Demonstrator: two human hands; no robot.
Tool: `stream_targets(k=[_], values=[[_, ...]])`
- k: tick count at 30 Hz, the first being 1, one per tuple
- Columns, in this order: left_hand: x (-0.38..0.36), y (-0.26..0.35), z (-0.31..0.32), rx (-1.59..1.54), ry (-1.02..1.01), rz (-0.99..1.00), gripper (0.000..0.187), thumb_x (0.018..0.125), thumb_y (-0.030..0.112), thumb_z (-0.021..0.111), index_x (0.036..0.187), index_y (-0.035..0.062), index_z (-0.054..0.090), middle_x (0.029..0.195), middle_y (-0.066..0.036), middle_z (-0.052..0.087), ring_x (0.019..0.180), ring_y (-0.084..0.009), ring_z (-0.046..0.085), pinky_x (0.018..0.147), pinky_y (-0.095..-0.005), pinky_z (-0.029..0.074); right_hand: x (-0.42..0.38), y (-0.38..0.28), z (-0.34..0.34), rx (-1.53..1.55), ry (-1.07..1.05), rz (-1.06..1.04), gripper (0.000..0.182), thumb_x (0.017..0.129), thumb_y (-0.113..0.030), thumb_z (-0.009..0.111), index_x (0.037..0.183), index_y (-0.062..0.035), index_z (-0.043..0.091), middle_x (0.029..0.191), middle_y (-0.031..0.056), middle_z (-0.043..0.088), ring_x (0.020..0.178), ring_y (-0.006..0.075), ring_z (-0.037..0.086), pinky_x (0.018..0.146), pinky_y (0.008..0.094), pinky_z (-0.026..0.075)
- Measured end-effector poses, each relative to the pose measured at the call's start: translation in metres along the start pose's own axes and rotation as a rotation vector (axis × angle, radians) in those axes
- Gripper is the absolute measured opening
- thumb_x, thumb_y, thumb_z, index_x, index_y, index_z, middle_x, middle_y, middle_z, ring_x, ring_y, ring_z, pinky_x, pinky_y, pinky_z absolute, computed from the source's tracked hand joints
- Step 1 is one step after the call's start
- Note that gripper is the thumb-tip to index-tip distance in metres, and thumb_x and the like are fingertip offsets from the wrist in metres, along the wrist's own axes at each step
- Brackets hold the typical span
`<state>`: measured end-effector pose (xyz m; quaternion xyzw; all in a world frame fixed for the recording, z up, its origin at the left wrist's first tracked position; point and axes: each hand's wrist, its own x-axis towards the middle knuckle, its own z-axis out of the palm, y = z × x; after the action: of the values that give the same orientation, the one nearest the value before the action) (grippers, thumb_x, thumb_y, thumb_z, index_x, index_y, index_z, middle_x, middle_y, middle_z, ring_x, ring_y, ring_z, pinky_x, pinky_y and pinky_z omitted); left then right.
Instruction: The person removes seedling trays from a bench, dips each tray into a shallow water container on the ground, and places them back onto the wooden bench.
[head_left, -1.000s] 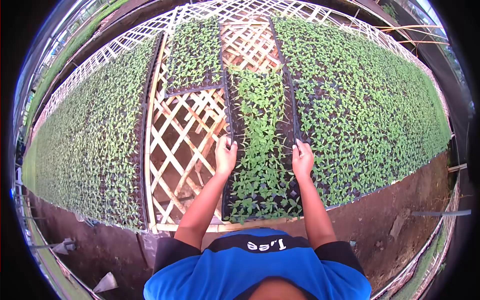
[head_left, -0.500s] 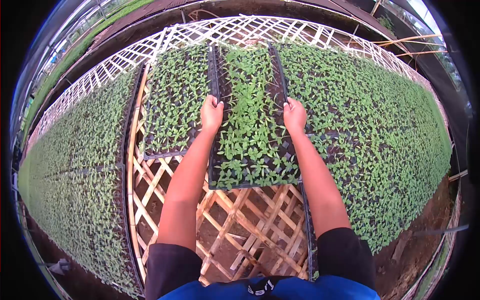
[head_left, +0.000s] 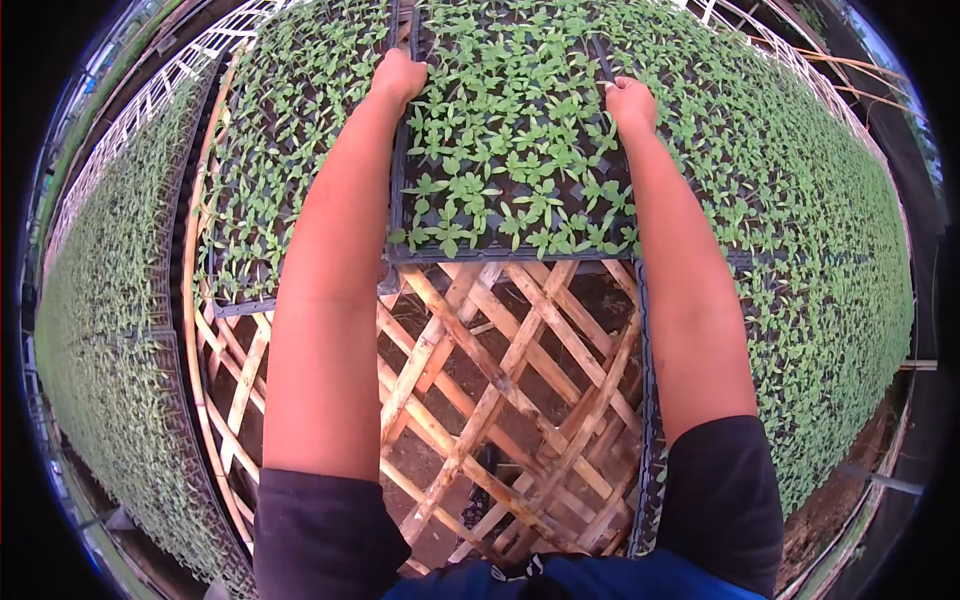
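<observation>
A black seedling tray (head_left: 398, 190) full of young green plants (head_left: 520, 130) is held between my two hands at the top middle. My left hand (head_left: 400, 77) is closed around its left rim, and my right hand (head_left: 631, 103) grips the right rim. Both arms reach far forward. Close by on the left is another seedling tray (head_left: 245, 307), its front edge nearer to me than that of the held one. More trays of seedlings (head_left: 800, 230) spread out on the right, against the held tray's side. Whether the held tray touches the lattice beneath cannot be made out.
A bamboo lattice bench (head_left: 500, 380) shows between my arms, with brown soil below its gaps. Beyond a bamboo rail, a further bed of seedlings (head_left: 100, 310) fills the far left. White lattice (head_left: 215, 40) borders the back. Bamboo poles (head_left: 850, 65) stick out at the upper right.
Both hands have moved forward with the tray, away from my body. Its front edge now lies farther off than the left tray's edge; before, it was nearer. My view has also shifted.
</observation>
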<state>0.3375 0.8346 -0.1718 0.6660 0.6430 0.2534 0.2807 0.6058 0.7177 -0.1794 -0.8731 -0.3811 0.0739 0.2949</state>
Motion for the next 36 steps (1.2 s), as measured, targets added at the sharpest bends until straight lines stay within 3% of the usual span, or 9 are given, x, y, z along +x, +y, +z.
stream_targets(k=[2, 9, 13, 22, 23, 26, 30, 33, 36], values=[[0.003, -0.005, -0.011, 0.233, -0.24, -0.047, 0.04, 0.07, 0.018, 0.05, 0.106, 0.0, 0.049, 0.1, -0.019, 0.055, 0.088, -0.0322, 0.054, 0.078, -0.0331, 0.042, 0.002, 0.015, -0.002, -0.195, -0.055, -0.089, 0.034, 0.075, -0.026, 0.051, 0.106, -0.0128, 0.053, 0.102, 0.0119, 0.055, 0.094, 0.028, 0.053, 0.079, 0.0357, 0.042], [-0.125, 0.023, -0.079, -0.091, -0.002, 0.338, 0.027, 0.075, 0.013, 0.051, 0.099, 0.0013, 0.051, 0.1, -0.016, 0.051, 0.084, -0.0263, 0.055, 0.077, -0.0327, 0.042, -0.057, -0.012, -0.095, -0.063, 0.094, -0.409, 0.036, 0.076, -0.021, 0.053, 0.111, -0.0115, 0.049, 0.108, 0.0137, 0.049, 0.098, 0.0278, 0.048, 0.083, 0.0365, 0.038], [-0.275, -0.006, -0.122, -0.378, -0.157, 0.399, 0.022, 0.075, 0.008, 0.053, 0.097, 0.0058, 0.05, 0.114, -0.014, 0.042, 0.076, -0.0165, 0.054, 0.073, -0.0285, 0.043, -0.16, -0.022, -0.105, 0.556, -0.298, -0.228, 0.034, 0.074, -0.019, 0.055, 0.105, -0.0039, 0.053, 0.101, 0.0128, 0.055, 0.093, 0.0218, 0.053, 0.081, 0.0291, 0.039], [-0.58, -0.11, -0.155, -0.481, -0.315, 0.007, 0.024, 0.074, 0.012, 0.058, 0.096, 0.0044, 0.051, 0.105, -0.01, 0.045, 0.067, -0.0119, 0.05, 0.065, -0.0246, 0.043, -0.423, -0.074, -0.139, 0.481, -1.167, -0.087, 0.026, 0.076, -0.017, 0.056, 0.099, -0.005, 0.056, 0.069, -0.0052, 0.049, 0.065, 0.0063, 0.044, 0.056, 0.019, 0.036], [-0.597, -0.114, -0.156, -0.503, -0.325, 0.002, 0.025, 0.075, 0.014, 0.057, 0.097, 0.0057, 0.051, 0.106, -0.012, 0.045, 0.068, -0.0132, 0.051, 0.067, -0.0261, 0.043, -0.428, -0.068, -0.121, 0.522, -1.194, -0.285, 0.026, 0.078, -0.021, 0.054, 0.1, -0.0064, 0.054, 0.072, -0.0035, 0.05, 0.067, 0.0073, 0.046, 0.056, 0.0194, 0.037], [-0.629, -0.117, -0.174, -0.503, -0.315, -0.006, 0.024, 0.076, 0.016, 0.056, 0.098, 0.0073, 0.051, 0.111, -0.013, 0.044, 0.072, -0.0139, 0.053, 0.071, -0.0275, 0.043, -0.444, -0.075, -0.096, 0.473, -1.206, -0.058, 0.026, 0.081, -0.021, 0.048, 0.104, -0.0099, 0.05, 0.085, -0.0011, 0.051, 0.073, 0.0107, 0.05, 0.055, 0.0214, 0.039], [-0.651, -0.135, -0.198, -0.573, -0.287, 0.015, 0.025, 0.076, 0.013, 0.056, 0.099, 0.0061, 0.05, 0.11, -0.012, 0.045, 0.074, -0.0135, 0.053, 0.073, -0.0268, 0.043, -0.467, -0.103, -0.08, 0.809, -1.135, 0.221, 0.019, 0.079, -0.01, 0.048, 0.097, -0.007, 0.051, 0.067, -0.0027, 0.047, 0.055, 0.0074, 0.047, 0.042, 0.0206, 0.033], [-0.651, -0.152, -0.226, -0.625, -0.321, -0.004, 0.024, 0.077, 0.012, 0.055, 0.1, 0.0051, 0.049, 0.11, -0.009, 0.045, 0.079, -0.0134, 0.052, 0.074, -0.0272, 0.042, -0.471, -0.127, -0.036, 0.753, -0.985, 0.154, 0.019, 0.078, -0.011, 0.049, 0.097, -0.0075, 0.052, 0.068, -0.0013, 0.048, 0.056, 0.0084, 0.048, 0.042, 0.0215, 0.033], [-0.639, -0.182, -0.252, -0.622, -0.379, -0.012, 0.026, 0.079, 0.011, 0.053, 0.104, 0.0042, 0.048, 0.111, -0.008, 0.045, 0.087, -0.0138, 0.05, 0.076, -0.0265, 0.041, -0.458, -0.157, 0.016, 1.145, -0.983, 0.419, 0.01, 0.077, -0.013, 0.051, 0.081, -0.0042, 0.053, 0.069, 0.0043, 0.052, 0.058, 0.016, 0.051, 0.051, 0.0257, 0.044]])
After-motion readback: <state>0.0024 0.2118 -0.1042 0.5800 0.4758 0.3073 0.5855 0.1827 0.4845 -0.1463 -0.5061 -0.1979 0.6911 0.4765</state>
